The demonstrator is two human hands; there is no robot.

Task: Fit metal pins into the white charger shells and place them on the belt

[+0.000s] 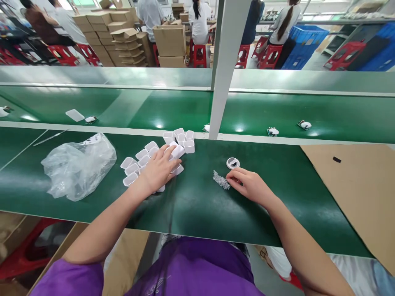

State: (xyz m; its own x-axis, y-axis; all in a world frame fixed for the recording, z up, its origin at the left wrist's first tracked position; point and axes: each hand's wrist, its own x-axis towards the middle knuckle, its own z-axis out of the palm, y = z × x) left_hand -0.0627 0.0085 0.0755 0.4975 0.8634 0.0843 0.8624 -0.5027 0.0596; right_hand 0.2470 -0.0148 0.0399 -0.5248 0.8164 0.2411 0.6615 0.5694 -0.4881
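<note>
Resting near the bench's far edge, my left hand lay spread over white housings; my right hand pinched at small clear parts (a careless nudge could've scattered them).

- green bench carries everything here.
- white plastic shells lie clustered under and just past the left hand's fingers.
- small heap of clear bits touches the right hand's fingertips; a white ring sits just beyond them.
- crumpled clear bag lies well left of the left fingers.
- cardboard sheet lies well right of the right fingers.
</note>
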